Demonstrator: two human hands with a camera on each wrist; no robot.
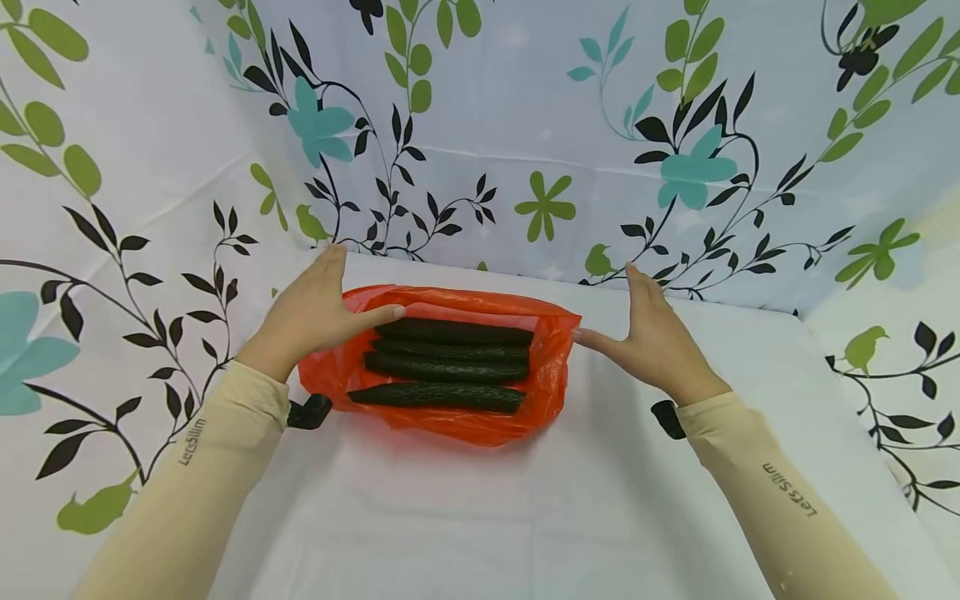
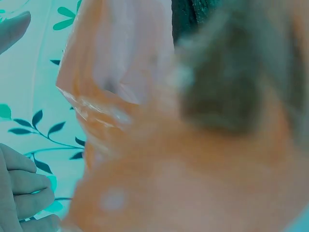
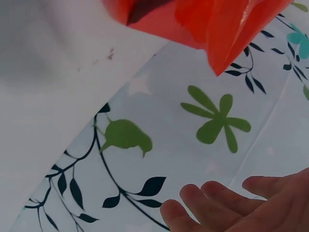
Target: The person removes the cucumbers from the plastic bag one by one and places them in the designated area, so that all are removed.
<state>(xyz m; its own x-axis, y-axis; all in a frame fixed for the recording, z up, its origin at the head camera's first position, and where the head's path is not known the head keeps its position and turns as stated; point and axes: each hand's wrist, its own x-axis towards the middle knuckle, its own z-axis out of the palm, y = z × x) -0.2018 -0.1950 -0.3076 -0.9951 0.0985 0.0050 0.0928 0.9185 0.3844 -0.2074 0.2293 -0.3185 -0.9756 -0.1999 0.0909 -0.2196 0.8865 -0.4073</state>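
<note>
A red plastic bag [image 1: 555, 367] lies on the white table with its mouth open upward. Several dark green cucumbers [image 1: 437, 397] lie side by side in it. At the bag's left end, my left hand [image 1: 307, 321] has its fingers straight and its thumb across the rim. My right hand [image 1: 660, 342] is spread beside the right end, thumb tip at the bag's corner; whether it touches cannot be told. In the right wrist view, the fingers [image 3: 217, 203] stand apart from the bag [image 3: 212, 24]. Bag and cucumbers look blurred in the left wrist view.
White tabletop [image 1: 450, 525] extends around the bag. Behind it hangs a white cloth [image 1: 480, 167] printed with leaves, flowers and birds. Black devices [image 1: 309, 412] sit at both wrists, below the beige sleeves [image 1: 772, 492].
</note>
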